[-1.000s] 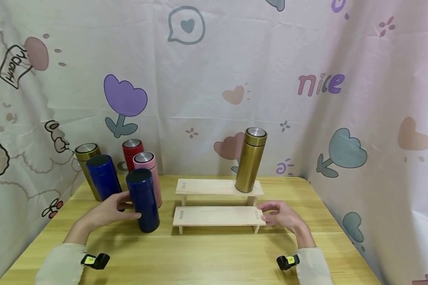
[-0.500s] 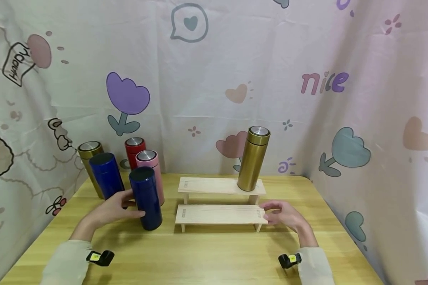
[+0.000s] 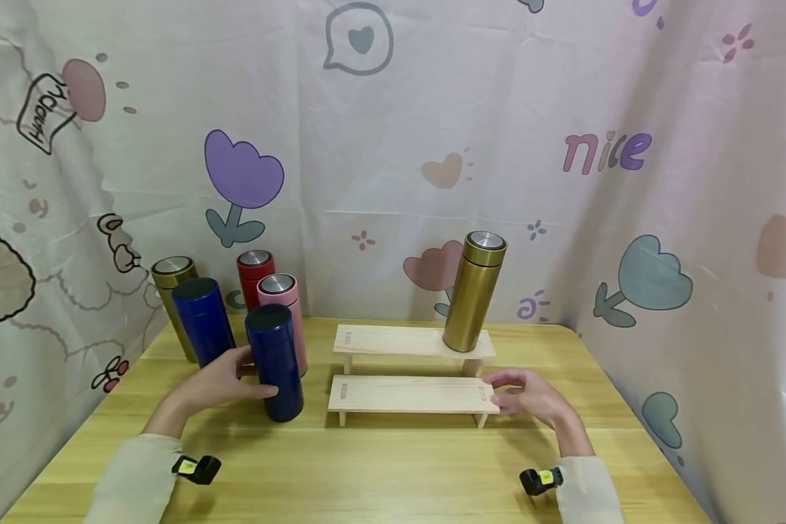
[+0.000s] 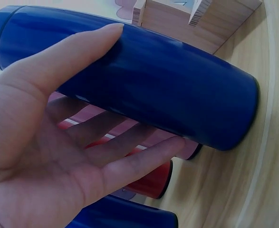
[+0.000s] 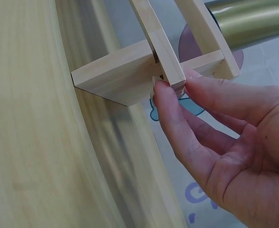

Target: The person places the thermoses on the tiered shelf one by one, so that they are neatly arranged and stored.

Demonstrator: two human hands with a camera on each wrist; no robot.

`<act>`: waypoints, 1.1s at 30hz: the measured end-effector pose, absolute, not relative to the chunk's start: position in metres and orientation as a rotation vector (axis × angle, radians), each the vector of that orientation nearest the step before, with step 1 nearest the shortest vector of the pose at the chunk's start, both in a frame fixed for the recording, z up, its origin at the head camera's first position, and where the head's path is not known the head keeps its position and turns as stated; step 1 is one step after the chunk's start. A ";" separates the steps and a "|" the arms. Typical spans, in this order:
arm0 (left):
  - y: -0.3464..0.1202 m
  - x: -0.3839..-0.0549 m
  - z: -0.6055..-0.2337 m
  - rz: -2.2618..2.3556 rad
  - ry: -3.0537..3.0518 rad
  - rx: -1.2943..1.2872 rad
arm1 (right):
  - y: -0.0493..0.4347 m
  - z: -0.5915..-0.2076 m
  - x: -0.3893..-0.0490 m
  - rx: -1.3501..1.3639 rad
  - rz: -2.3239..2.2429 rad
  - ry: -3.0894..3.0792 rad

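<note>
At the left of the table (image 3: 393,473), a dark blue bottle (image 3: 278,360) stands upright, just in front of a pink bottle (image 3: 298,327); the left hand (image 3: 225,378) holds it, thumb across the near side, fingers passing behind. At centre right, the right hand (image 3: 527,394) pinches the end of the lower wooden shelf (image 3: 413,394). A gold bottle (image 3: 474,298) stands at the right of the upper wooden shelf (image 3: 386,340).

Two hazards may be judged. A sideways swing of the left hand could topple the pink bottle or the bright blue bottle (image 3: 204,324) near its knuckles; a tug by the right hand could unsettle the gold bottle, if the shelves are joined.

The left wrist view shows the fingers between the dark blue and pink bottles, largely hidden in the head view. The right wrist view reveals the broad side panel (image 5: 115,73) beneath the pinched board; only the head view shows the whole arrangement.
</note>
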State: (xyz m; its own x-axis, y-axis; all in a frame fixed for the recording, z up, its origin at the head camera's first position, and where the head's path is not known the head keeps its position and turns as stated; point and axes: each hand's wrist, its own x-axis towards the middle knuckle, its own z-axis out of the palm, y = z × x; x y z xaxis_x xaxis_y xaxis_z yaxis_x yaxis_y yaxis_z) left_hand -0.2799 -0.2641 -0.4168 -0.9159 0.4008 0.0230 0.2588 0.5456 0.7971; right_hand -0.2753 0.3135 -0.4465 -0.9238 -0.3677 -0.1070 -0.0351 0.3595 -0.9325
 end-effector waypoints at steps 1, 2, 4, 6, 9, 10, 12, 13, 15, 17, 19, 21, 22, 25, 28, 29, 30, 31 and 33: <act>-0.264 -0.280 -0.417 1.305 2.621 0.563 | 0.314 -0.447 -0.275 -0.359 -1.584 2.328; -0.264 -0.280 -0.417 1.304 2.622 0.568 | 0.314 -0.447 -0.276 -0.360 -1.581 2.328; -0.265 -0.280 -0.417 1.302 2.625 0.582 | 0.314 -0.447 -0.276 -0.357 -1.578 2.328; -0.266 -0.280 -0.417 1.301 2.633 0.597 | 0.314 -0.448 -0.276 -0.357 -1.576 2.331; -0.267 -0.280 -0.418 1.309 2.624 0.606 | 0.314 -0.448 -0.275 -0.359 -1.577 2.329; -0.267 -0.280 -0.418 1.308 2.623 0.607 | 0.314 -0.448 -0.275 -0.360 -1.575 2.330; -0.266 -0.281 -0.418 1.308 2.617 0.607 | 0.315 -0.448 -0.275 -0.361 -1.575 2.329; -0.266 -0.281 -0.419 1.307 2.613 0.605 | 0.315 -0.448 -0.275 -0.360 -1.576 2.330; -0.265 -0.281 -0.419 1.308 2.616 0.601 | 0.316 -0.448 -0.275 -0.362 -1.574 2.336; -0.265 -0.281 -0.420 1.315 2.615 0.590 | 0.315 -0.448 -0.275 -0.356 -1.578 2.339; -0.266 -0.280 -0.421 1.322 2.611 0.586 | 0.314 -0.448 -0.276 -0.358 -1.580 2.337; -0.266 -0.279 -0.422 1.329 2.607 0.583 | 0.314 -0.448 -0.276 -0.359 -1.580 2.336; -0.266 -0.279 -0.422 1.331 2.607 0.583 | 0.314 -0.449 -0.276 -0.356 -1.581 2.336; -0.265 -0.279 -0.422 1.336 2.611 0.589 | 0.314 -0.448 -0.275 -0.361 -1.582 2.338; -0.263 -0.279 -0.422 1.340 2.618 0.589 | 0.314 -0.448 -0.275 -0.362 -1.581 2.340; -0.263 -0.279 -0.422 1.342 2.618 0.592 | 0.314 -0.447 -0.275 -0.363 -1.582 2.339; -0.263 -0.279 -0.422 1.342 2.618 0.598 | 0.314 -0.447 -0.275 -0.363 -1.584 2.337; -0.263 -0.279 -0.422 1.349 2.617 0.589 | 0.314 -0.447 -0.275 -0.363 -1.584 2.337; -0.262 -0.280 -0.422 1.354 2.615 0.592 | 0.314 -0.447 -0.274 -0.360 -1.585 2.335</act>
